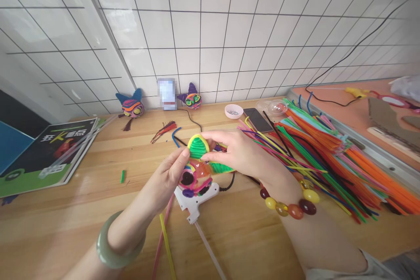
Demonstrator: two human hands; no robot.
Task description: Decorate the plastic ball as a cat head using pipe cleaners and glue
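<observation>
Between my hands is a pipe-cleaner animal head [201, 170], a rounded orange-brown piece with a pink-ringed dark eye and purple coils. Its green ear [198, 146], edged in yellow, stands upright; a second green ear [222, 167] points right. My left hand [169, 175] is closed on the left side, its thumb against the ear's lower edge. My right hand [234, 151] pinches the upright ear from the right; some of its fingers are hidden behind. A white hot glue gun [197, 201] lies below the head, a long clear glue stick [210, 249] extending from it.
Pipe cleaners [328, 162] in many colours cover the right side. A phone [257, 120] and pink bowl [234, 111] lie behind. Two finished heads, one blue-eared [131, 107] and one purple-eared [192, 97], rest by the tiled wall. A book [49, 153] is at left.
</observation>
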